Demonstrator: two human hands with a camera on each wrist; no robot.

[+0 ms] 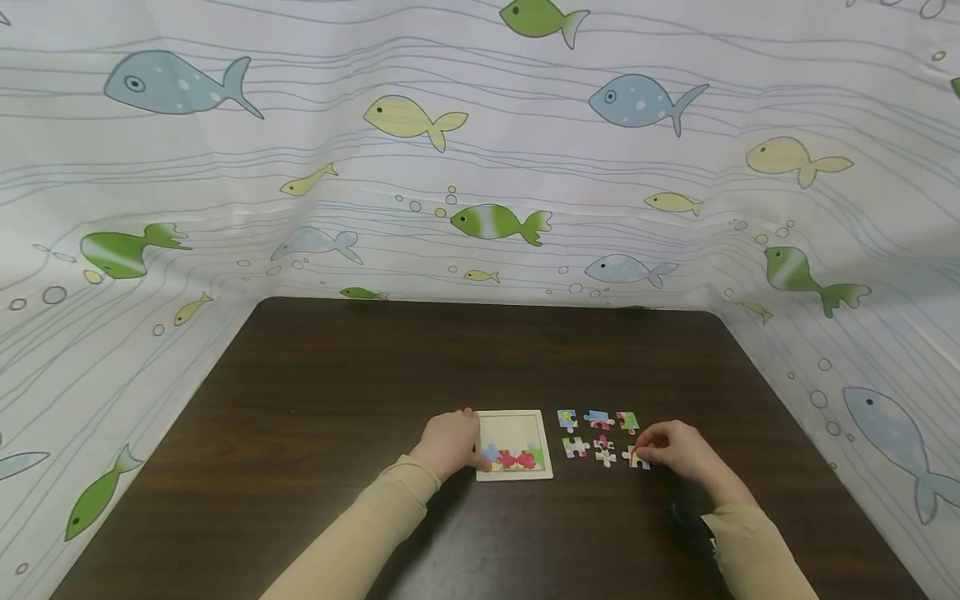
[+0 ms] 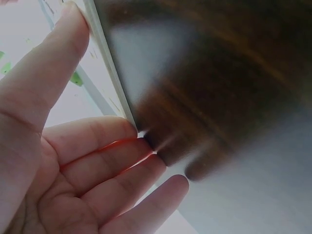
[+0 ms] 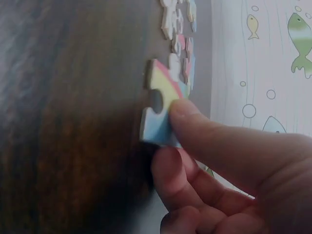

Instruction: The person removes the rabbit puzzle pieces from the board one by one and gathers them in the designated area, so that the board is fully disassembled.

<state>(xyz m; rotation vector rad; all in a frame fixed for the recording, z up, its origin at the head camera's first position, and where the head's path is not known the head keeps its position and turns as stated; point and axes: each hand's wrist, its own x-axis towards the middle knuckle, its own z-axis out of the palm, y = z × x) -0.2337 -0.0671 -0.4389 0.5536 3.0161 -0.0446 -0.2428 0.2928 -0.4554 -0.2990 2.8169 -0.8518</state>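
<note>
Pinching: right hand [image 1: 678,450], thumb and finger on the near-right piece [image 3: 163,117].
Steadying: left hand [image 1: 447,443], well apart, fingers fairly straight at the tray's [image 1: 517,476] left edge, thumb on its rim.
Grip: a light edge hold should spare the loose pieces [image 1: 576,447].
Tray: coloured strip [image 1: 517,459] along the near side, bare base [image 1: 510,432] beyond.
Loose pieces: two rows on the table [image 1: 360,375], right of tray.

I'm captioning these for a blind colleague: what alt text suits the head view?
A person's right hand pinches a puzzle piece beside other loose pieces on a dark table, while the left hand touches the left edge of a partly filled puzzle frame. A fish-print sheet rises behind and beside the table.
</note>
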